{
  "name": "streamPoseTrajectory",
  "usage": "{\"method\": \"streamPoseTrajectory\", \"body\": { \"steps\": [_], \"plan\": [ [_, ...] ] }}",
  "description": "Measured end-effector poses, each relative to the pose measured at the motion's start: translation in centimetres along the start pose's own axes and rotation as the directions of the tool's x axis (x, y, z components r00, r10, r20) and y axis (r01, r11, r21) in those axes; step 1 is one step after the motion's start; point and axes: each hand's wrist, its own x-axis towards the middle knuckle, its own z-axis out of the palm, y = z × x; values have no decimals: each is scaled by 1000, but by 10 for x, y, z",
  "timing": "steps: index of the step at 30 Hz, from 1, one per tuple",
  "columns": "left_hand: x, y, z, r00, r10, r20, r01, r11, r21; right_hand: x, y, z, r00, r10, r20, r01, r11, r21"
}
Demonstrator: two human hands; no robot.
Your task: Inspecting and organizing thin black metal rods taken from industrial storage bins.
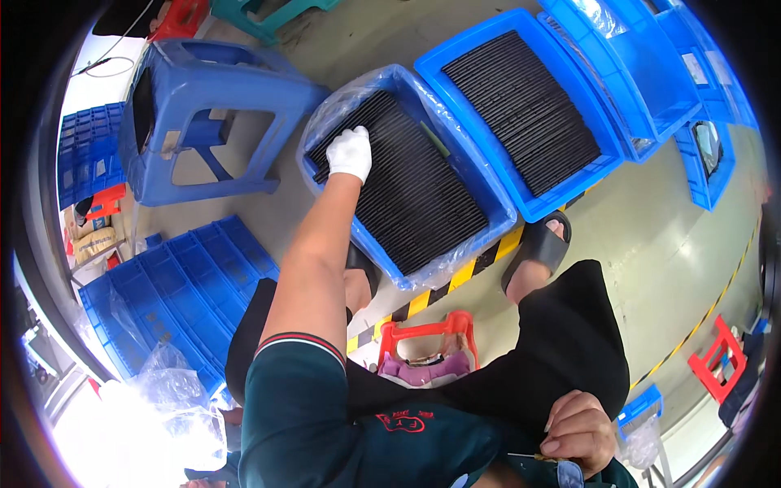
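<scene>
My left hand [351,152], in a white glove, reaches down into a blue crate [492,213] lined with clear plastic. The hand rests on the top left end of a row of thin black flat parts [415,191] that stand packed on edge in the crate. Its fingers are curled over the parts; whether they grip one I cannot tell. My right hand [579,433] is bare and sits low by my waist, pinching the edge of dark cloth at a pocket. A second blue crate [569,57] with the same black parts stands to the right.
A blue plastic stool [203,81] stands left of the crate. Stacked blue crates [175,293] with clear plastic bags lie at lower left. More blue crates [651,73] are at upper right. A red stool [423,333] is under me, a yellow-black floor stripe [464,272] beside my sandalled feet.
</scene>
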Motion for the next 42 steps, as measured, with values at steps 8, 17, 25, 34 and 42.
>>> {"method": "streamPoseTrajectory", "body": {
  "steps": [8,17,25,34,42],
  "plan": [
    [-16,1,-40,970,-202,135,231,937,-263,-9,-11,3,997,-25,-68,22,999,-35],
    [-114,16,-113,869,458,185,488,-855,-178,-16,-18,33,997,-33,-73,19,985,-174],
    [-210,44,-216,918,357,-172,368,-929,35,-20,-6,59,952,138,-274,-108,987,122],
    [-271,41,-304,932,227,-282,269,-956,119,6,7,130,884,178,-432,124,801,585],
    [-295,36,-320,938,94,-334,132,-987,91,11,-18,176,921,190,-340,97,733,673]
  ]
}}
